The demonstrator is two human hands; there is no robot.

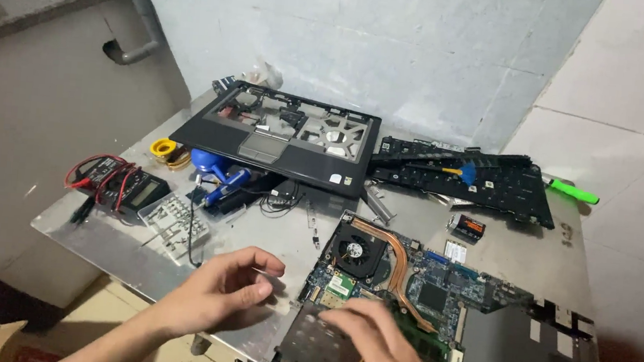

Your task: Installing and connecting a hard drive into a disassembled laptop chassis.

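Right hand (381, 349) presses flat on the motherboard (406, 285) at the desk's (100, 231) five o'clock corner, fingers spread, gripping nothing. The board's long axis runs eight to two o'clock, fan (355, 250) at its eleven. Left hand (223, 289) hovers at nine, fingers loosely curled, empty. Risk: pressure flexing the board or bending the copper pipe (400, 262).

The table (487, 250) carries one motherboard (407, 278) with one fan (355, 251), one palmrest frame (283, 135), one keyboard (465, 182), one multimeter (124, 185), one solder spool (163, 148), one green-handled tool (573, 191), one compartment box of screws (175, 220), and two hands (223, 289).
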